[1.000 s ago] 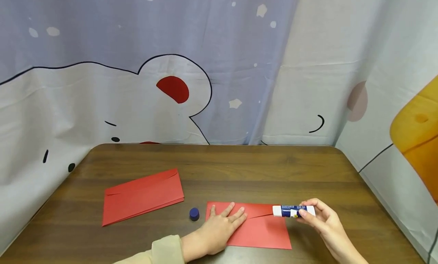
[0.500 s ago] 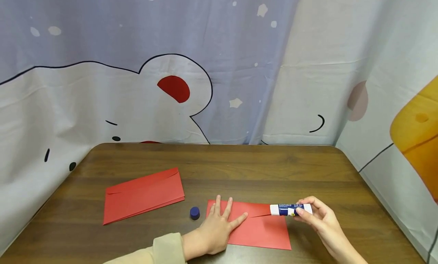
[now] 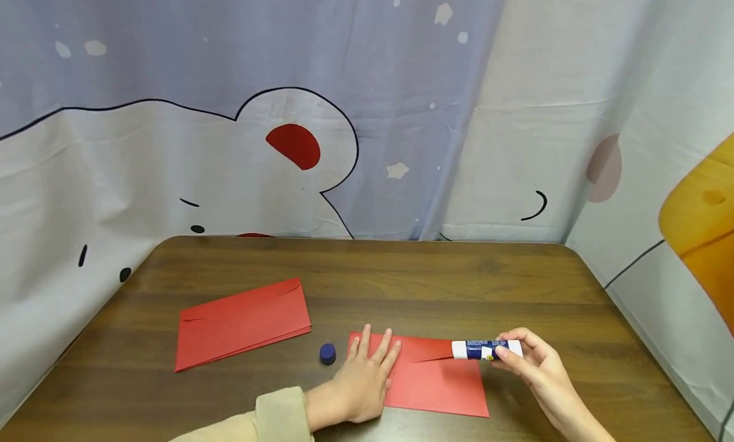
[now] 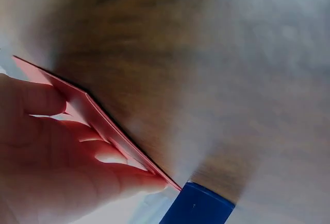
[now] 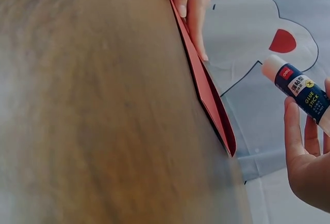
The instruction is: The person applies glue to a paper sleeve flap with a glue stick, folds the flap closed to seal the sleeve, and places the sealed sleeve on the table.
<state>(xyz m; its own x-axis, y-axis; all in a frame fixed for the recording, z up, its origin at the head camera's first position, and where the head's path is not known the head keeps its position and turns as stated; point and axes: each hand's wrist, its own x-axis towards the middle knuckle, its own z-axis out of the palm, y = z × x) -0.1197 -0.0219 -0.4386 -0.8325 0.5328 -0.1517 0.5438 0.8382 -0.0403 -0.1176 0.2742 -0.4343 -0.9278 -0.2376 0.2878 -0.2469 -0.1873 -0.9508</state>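
Note:
A red envelope (image 3: 438, 388) lies flat on the table in front of the person. The left hand (image 3: 361, 381) rests on its left part with straight, spread fingers. Between thumb and fingers, the right hand (image 3: 541, 372) pinches an uncapped glue stick (image 3: 480, 349), its white end toward the envelope's right side. In the right wrist view the glue stick (image 5: 304, 92) appears apart from the envelope (image 5: 206, 92), whose flap stands slightly raised. The blue cap (image 3: 327, 353) stands on the table left of the envelope, close to the left hand; the left wrist view shows the cap (image 4: 198, 206) large.
More red envelopes (image 3: 243, 324) lie stacked at the left of the wooden table (image 3: 401, 276). A printed curtain (image 3: 390, 111) hangs behind the table's far edge and along the sides.
The left hand's fingers have shifted a little leftward and up on the envelope. The right hand has brought the glue stick slightly left. The camera view has shifted slightly.

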